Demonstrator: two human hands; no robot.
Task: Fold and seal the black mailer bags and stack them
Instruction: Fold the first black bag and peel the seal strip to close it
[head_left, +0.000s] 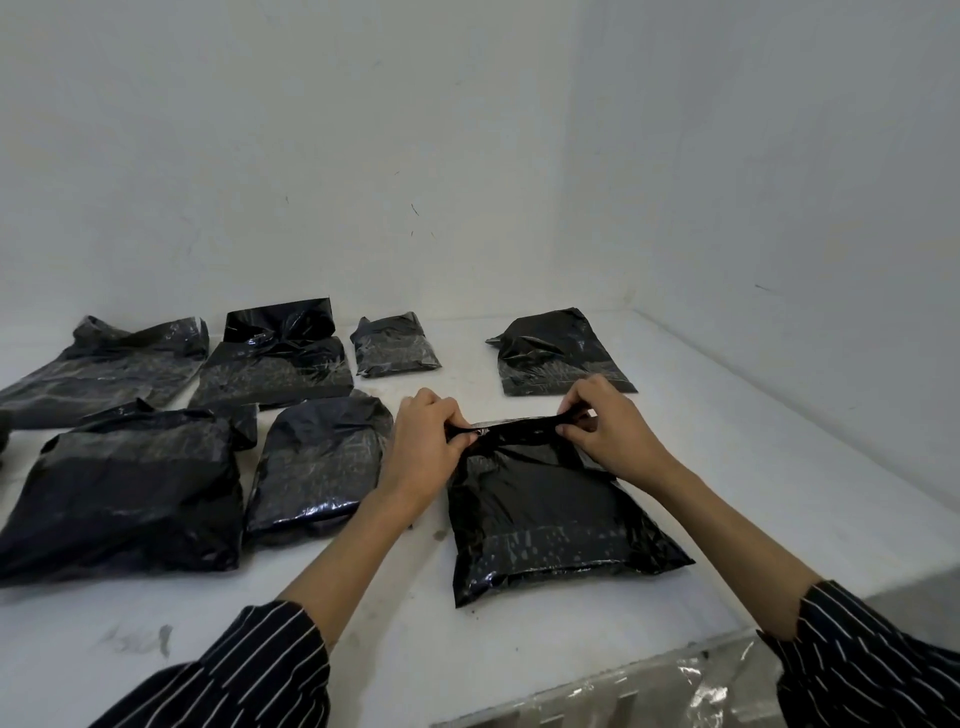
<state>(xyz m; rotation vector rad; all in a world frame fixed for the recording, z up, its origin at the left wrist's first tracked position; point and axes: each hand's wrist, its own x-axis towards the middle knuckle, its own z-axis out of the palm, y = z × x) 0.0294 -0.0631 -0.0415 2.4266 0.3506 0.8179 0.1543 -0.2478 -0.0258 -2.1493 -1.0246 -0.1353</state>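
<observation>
pale white walls (311, 156) meet in a corner behind a white tabletop (753, 467), which fills the lower half of the view.

seven glossy black plastic mailer bags lie on the tabletop, none stacked on another. at the near left sits the biggest, a bulging black bag (130, 493). behind it, at the far left, a flatter crumpled black bag (104, 364) lies at an angle. to its right is a squarish black bag with its flap standing up (275, 364). in front of that one, a rounded black bag (322, 462) lies just beside the bulging one. a wrinkled black bag (556, 353) rests alone at the back right, and a small black packet (395, 345) sits at the back centre.

the black mailer bag being worked on (550, 509) lies flat in front of the person, right of centre, with its far edge lifted off the table.

two forearms in dark sleeves with thin white stripes (249, 670) reach in from the bottom. the left hand (426, 447) pinches the left end of that raised far edge, fingers curled round it. the right hand (608, 431) pinches the right end the same way. the hands are apart, with the edge stretched taut between them.

a strip of clear crinkled plastic film (649, 691) hangs along the table's near edge.
</observation>
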